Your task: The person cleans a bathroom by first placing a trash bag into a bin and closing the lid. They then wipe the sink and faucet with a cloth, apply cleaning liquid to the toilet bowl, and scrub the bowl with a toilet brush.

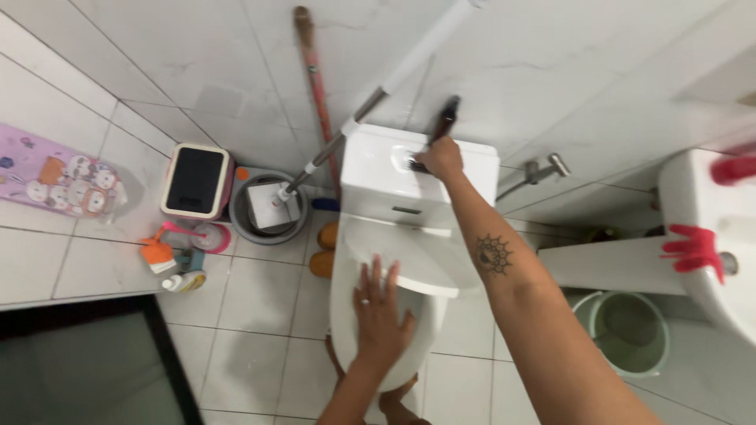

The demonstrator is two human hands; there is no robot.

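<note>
Head view, looking down: white toilet [409, 236] mid-frame, lid closed. Right of it, white sink [701, 236] at the frame's right edge with red gloves [694, 248] draped over. Lower right, green bucket [630, 330]. Left of the toilet, grey mop bucket [268, 208]. Left hand [380, 311] flat on the lid, fingers spread apart. Right hand [441, 157] clamped on dark brush [445, 126] atop the tank.

- It was a home bathroom, tiled in pale square tiles on floor and wall [260, 315].
- A white ceramic toilet with closed lid and cistern [409, 205] stood against the wall.
- A white washbasin [709, 228], a grey round mop bucket [268, 208] and a pale green plastic pail [630, 330] stood nearby.
</note>
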